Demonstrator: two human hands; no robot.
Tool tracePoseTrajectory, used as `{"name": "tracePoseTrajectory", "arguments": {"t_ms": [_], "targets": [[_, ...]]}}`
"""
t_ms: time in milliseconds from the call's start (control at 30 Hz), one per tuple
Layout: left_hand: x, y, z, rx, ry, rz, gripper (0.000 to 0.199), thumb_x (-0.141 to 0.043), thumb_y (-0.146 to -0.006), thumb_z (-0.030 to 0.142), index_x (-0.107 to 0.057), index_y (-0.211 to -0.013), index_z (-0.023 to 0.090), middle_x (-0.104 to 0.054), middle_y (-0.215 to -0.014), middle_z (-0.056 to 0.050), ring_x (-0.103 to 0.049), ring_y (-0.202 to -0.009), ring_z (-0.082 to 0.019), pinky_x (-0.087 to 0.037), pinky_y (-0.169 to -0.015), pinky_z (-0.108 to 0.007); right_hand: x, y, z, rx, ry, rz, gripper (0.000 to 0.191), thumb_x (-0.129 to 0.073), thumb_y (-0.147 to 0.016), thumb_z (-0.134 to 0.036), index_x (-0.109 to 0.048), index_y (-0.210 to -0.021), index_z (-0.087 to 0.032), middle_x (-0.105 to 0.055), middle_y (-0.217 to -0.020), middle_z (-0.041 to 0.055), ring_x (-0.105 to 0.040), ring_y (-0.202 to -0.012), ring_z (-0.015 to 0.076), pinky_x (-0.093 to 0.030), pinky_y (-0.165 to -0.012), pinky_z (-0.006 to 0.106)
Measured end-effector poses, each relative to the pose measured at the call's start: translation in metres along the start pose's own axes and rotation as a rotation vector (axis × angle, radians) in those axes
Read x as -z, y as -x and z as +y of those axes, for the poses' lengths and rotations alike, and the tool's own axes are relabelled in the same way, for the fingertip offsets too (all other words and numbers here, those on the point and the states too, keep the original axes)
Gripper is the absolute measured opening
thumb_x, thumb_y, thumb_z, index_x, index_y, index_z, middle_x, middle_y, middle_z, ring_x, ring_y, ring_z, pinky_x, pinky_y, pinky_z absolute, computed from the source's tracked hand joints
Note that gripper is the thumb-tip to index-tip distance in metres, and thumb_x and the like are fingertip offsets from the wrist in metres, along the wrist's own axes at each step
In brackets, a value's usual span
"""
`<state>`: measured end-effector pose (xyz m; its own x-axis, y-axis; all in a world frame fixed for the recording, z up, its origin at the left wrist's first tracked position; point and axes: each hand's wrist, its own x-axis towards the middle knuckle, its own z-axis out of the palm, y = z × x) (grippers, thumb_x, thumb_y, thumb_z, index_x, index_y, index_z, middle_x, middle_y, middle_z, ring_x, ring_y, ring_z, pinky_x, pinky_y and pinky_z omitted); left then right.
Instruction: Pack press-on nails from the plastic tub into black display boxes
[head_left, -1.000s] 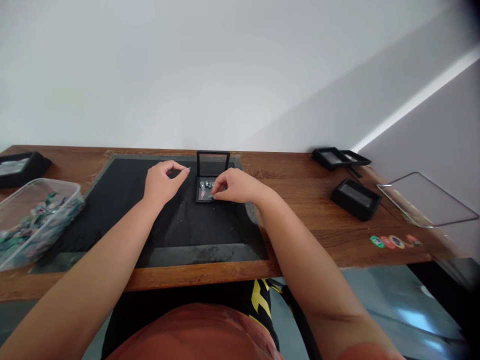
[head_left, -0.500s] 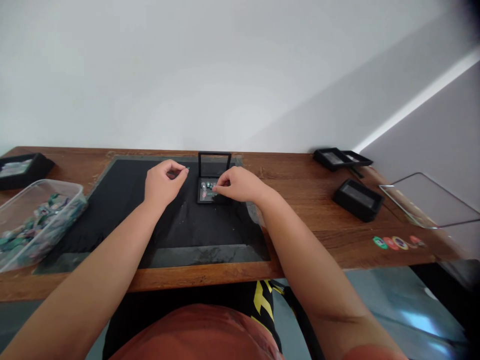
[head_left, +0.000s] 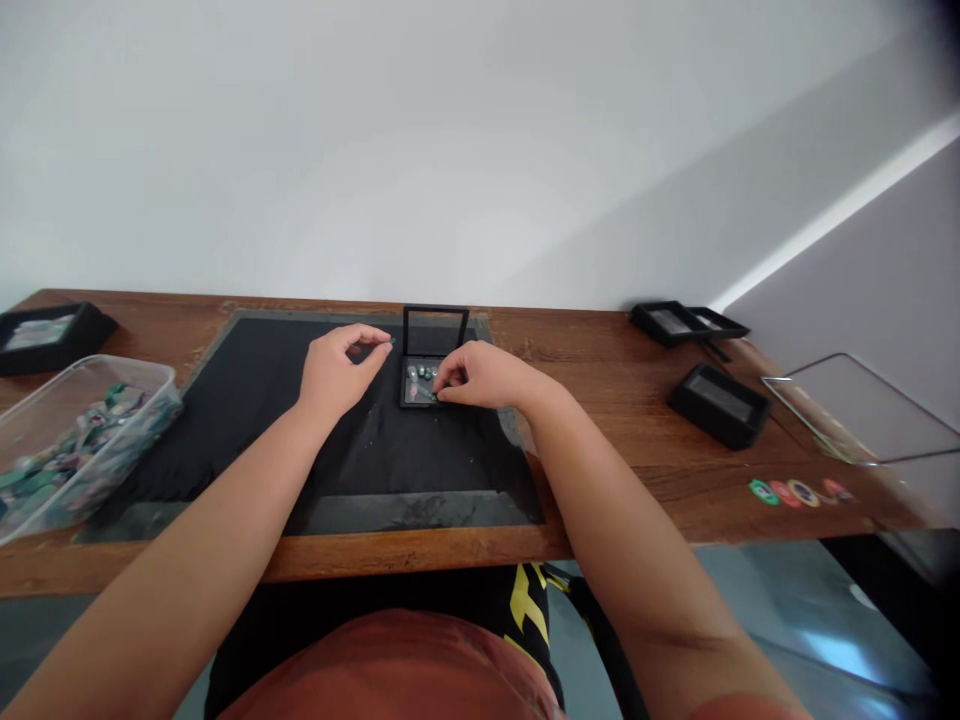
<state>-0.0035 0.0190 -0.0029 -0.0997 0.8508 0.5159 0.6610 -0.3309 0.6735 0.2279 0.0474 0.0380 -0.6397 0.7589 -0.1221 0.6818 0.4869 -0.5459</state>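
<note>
A small black display case [head_left: 405, 333] stands on the black mat with its framed lid raised. Inside its base lie several small polished stones [head_left: 422, 372], whitish, dark green and pink. My right hand [head_left: 491, 375] reaches over the case's right side, thumb and fingertips pinched at a small greenish stone low in the base; the fingers partly hide it. To the left of the case, my left hand [head_left: 337, 370] hovers above the mat. Between its thumb and forefinger it pinches a small green stone [head_left: 392, 341], whose tip shows.
At left, a clear plastic tub [head_left: 161, 372] holds many coloured stones, with a black box [head_left: 94, 330] behind it. Rightward are more black boxes [head_left: 720, 405], a wire frame [head_left: 844, 357] and several round coloured badges [head_left: 802, 493]. The black mat [head_left: 397, 450] covers the table's middle.
My left hand has shifted slightly right, toward the case. My right hand's fingertips have moved lower in the case, toward its front. The whole view has shifted a little.
</note>
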Motion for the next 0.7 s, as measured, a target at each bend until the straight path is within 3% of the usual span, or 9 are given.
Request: {"name": "tracePoseTrajectory", "arguments": {"t_ms": [233, 533, 700], "targets": [[0.0013, 0.0034, 0.0035, 0.022, -0.005, 0.002, 0.016, -0.068, -0.084, 0.032, -0.079, -0.089, 0.021, -0.081, -0.094, -0.003, -0.072, -0.083, -0.019, -0.056, -0.076, -0.030, -0.0040, -0.0015, -0.0030, 0.028, -0.006, 0.024, 0.017, -0.077, -0.080, -0.023, -0.077, -0.096, -0.018, -0.063, -0.069, -0.0030, -0.052, -0.062, 0.0099, -0.036, -0.063, 0.026], [-0.0009, 0.0059, 0.0029, -0.005, 0.002, -0.017, 0.014, -0.069, -0.084, 0.030, -0.081, -0.088, 0.024, -0.080, -0.088, -0.002, -0.069, -0.076, -0.018, -0.053, -0.068, -0.030, -0.0052, -0.0019, -0.0041, 0.019, 0.051, 0.049, 0.023, -0.080, -0.080, -0.033, -0.078, -0.097, -0.018, -0.066, -0.074, -0.0006, -0.053, -0.065, 0.0111, -0.034, -0.063, 0.026], [-0.0015, 0.0091, 0.0070, -0.042, 0.044, -0.078, 0.017, -0.073, -0.083, 0.035, -0.081, -0.094, 0.025, -0.081, -0.090, -0.003, -0.073, -0.083, -0.020, -0.056, -0.079, -0.033, -0.0006, 0.0002, 0.0002, 0.060, -0.052, 0.194, 0.027, -0.079, -0.081, -0.040, -0.076, -0.095, -0.017, -0.061, -0.070, -0.0022, -0.051, -0.065, 0.0106, -0.034, -0.063, 0.026]]}}
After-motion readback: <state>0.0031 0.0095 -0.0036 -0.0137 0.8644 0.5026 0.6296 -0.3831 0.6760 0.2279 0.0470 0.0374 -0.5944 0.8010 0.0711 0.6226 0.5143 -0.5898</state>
